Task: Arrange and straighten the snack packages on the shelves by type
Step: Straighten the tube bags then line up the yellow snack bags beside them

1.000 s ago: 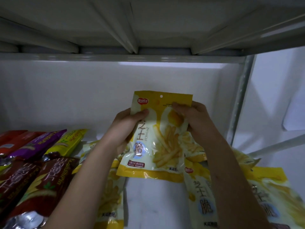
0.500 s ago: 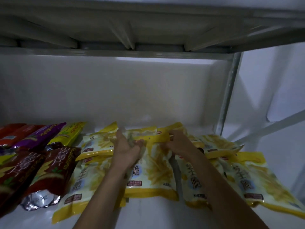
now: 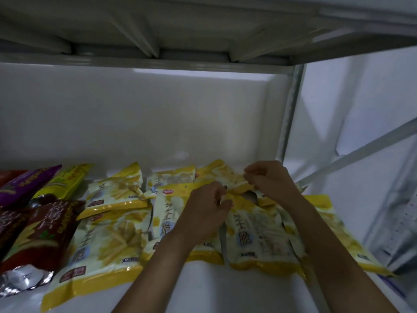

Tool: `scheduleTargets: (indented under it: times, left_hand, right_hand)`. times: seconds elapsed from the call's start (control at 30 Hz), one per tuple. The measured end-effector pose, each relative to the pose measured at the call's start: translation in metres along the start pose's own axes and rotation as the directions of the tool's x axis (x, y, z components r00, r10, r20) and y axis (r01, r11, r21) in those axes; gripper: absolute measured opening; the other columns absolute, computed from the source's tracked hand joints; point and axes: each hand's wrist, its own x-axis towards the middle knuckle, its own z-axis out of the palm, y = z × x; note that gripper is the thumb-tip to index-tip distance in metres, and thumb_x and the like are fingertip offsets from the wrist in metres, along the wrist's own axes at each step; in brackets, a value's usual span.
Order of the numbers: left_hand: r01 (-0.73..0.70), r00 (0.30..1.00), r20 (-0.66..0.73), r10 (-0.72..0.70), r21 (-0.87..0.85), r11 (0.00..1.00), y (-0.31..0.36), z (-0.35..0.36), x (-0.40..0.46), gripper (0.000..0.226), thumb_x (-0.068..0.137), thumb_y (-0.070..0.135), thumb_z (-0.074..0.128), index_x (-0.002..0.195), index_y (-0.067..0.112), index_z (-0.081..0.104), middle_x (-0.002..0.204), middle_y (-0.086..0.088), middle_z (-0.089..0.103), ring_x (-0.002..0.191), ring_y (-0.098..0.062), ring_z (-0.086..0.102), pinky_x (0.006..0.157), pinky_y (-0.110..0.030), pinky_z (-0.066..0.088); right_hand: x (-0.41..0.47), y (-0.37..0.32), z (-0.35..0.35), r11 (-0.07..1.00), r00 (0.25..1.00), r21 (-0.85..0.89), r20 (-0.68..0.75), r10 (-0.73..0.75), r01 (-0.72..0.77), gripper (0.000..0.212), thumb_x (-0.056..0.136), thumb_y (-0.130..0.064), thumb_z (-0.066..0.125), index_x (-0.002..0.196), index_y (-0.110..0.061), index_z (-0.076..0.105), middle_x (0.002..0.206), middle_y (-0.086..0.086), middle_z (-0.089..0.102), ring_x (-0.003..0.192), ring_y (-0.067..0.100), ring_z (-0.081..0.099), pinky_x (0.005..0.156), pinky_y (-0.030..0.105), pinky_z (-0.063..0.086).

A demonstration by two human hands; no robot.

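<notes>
Risk, largest first. The yellow fry-snack bags cover most of the white shelf, overlapping like shingles. Any tug on one from the back row will likely drag its neighbours askew, since the glossy film looks slick. The front-left bag lies near the shelf's front edge; a shove from the forearms could push it off.

Left hand: rests over the centre bag, fingers curled toward its right edge. Whether they pinch the film or only touch it, I cannot tell. Right hand: raised at the back, fingertips drawn together above a rear bag; the pinch appears to hold nothing, or at most a hidden corner. If that is a corner, lifting by it may crumple the bag rather than straighten it.

Surroundings. The upper shelf hangs low overhead, limiting how high a bag can be lifted. The grey upright post stands just beside the right hand and bounds the row on that side. To the left, dark red bags, a purple bag and a yellow-green bag lie touching the yellow group; the types could mix there if the yellow row slides left. A crumpled silver bag end sits at the front left corner.
</notes>
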Motion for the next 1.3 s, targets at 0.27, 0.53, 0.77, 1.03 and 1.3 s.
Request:
scheduleTargets:
  times: [0.27,0.53,0.77,1.03,1.3]
  left_hand:
    - [0.202,0.979,-0.045,-0.197,0.184,0.962,0.012,0.044,0.004,0.044,0.102,0.044,0.061,0.133,0.014,0.055,0.118,-0.008,0.056,0.111,-0.028,0.057,0.080,-0.029,0.039]
    - [0.370,0.922,0.007,-0.387,0.283,0.885,0.020,0.055,0.001,0.063,0.094,0.065,0.061,0.133,0.020,0.041,0.128,-0.011,0.059,0.120,-0.034,0.058,0.091,-0.037,0.047]
    - [0.441,0.892,0.048,-0.449,0.119,0.890,0.017,0.050,0.005,0.071,0.087,0.057,0.077,0.139,0.027,0.040,0.121,-0.003,0.065,0.105,-0.022,0.066,0.082,-0.031,0.050]
    - [0.378,0.902,-0.179,-0.393,-0.113,0.919,0.017,0.034,-0.002,0.058,0.085,0.038,0.084,0.127,0.032,0.045,0.091,0.005,0.066,0.082,-0.012,0.066,0.063,-0.024,0.048]
    - [0.242,0.868,-0.269,-0.416,-0.502,0.830,0.016,-0.008,-0.006,0.047,0.079,0.012,0.090,0.114,0.025,0.062,0.105,-0.009,0.072,0.090,-0.026,0.076,0.078,-0.037,0.061]
  right_hand:
    - [-0.002,0.060,-0.014,0.970,0.992,-0.209,0.029,-0.123,0.127,0.010,0.097,-0.015,0.069,0.096,-0.016,0.079,0.089,-0.002,0.070,0.083,0.013,0.063,0.069,0.017,0.044]
    - [0.002,0.081,-0.002,0.996,0.995,-0.087,0.101,-0.019,0.028,0.009,0.094,-0.032,0.073,0.096,-0.025,0.079,0.092,-0.008,0.071,0.090,0.012,0.066,0.064,0.017,0.042]
    - [-0.003,0.080,0.004,1.000,0.988,-0.020,0.153,-0.004,0.008,0.009,0.096,-0.026,0.069,0.095,-0.027,0.078,0.093,-0.010,0.071,0.084,0.004,0.061,0.066,0.017,0.044]
    - [-0.003,0.071,0.004,0.982,0.990,0.188,0.143,-0.002,-0.026,0.007,0.093,-0.023,0.076,0.094,-0.025,0.082,0.097,-0.011,0.076,0.093,0.005,0.068,0.075,0.023,0.049]
    - [-0.003,0.049,-0.005,0.856,0.949,0.435,0.256,0.181,-0.281,0.038,0.091,-0.031,0.080,0.124,-0.022,0.062,0.113,0.002,0.071,0.098,0.018,0.071,0.088,0.039,0.061]
